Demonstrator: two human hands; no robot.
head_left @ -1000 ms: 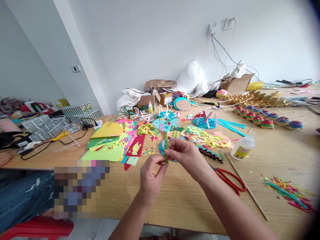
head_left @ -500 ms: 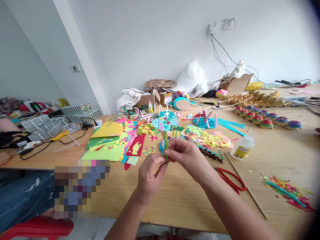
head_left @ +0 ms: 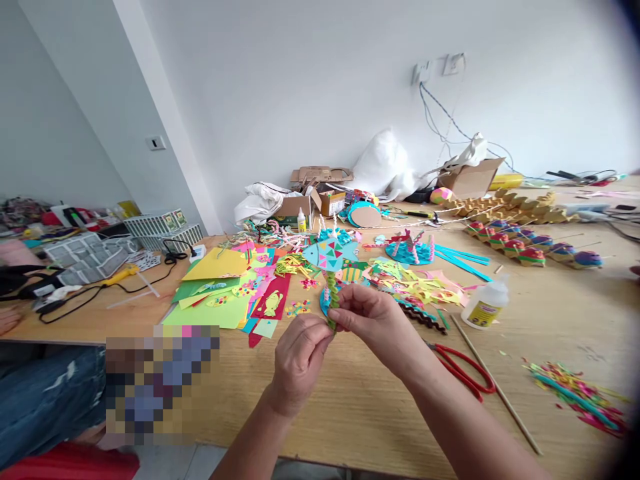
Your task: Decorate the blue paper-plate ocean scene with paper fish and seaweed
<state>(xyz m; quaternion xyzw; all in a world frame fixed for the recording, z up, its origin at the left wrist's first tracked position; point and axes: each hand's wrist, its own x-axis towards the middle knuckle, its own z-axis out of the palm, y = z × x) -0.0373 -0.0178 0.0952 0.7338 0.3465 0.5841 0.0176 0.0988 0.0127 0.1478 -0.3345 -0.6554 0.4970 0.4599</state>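
A green twisted paper strip (head_left: 333, 293) stands upright between my hands over the table. My right hand (head_left: 373, 317) pinches it from the right, thumb and forefinger on its lower part. My left hand (head_left: 301, 353) closes on its bottom end, which the fingertips mostly hide. Just above the strip's top shows a light blue paper fish (head_left: 327, 252) with coloured triangles; whether they touch I cannot tell. Behind the strip a small blue round piece (head_left: 325, 301) with pink and white bits is partly covered.
Red-handled scissors (head_left: 465, 370), a wooden stick (head_left: 495, 383) and a glue bottle (head_left: 485, 303) lie or stand at right. Coloured paper sheets (head_left: 207, 310) spread at left. Decorated blue discs (head_left: 410, 250) and painted egg-carton pieces (head_left: 530, 257) stand further back. A person's leg (head_left: 55, 393) is at lower left.
The view has tilted slightly, so the scene sits a little lower. Both hands keep their pinch on the green strip, with hardly any shift between them.
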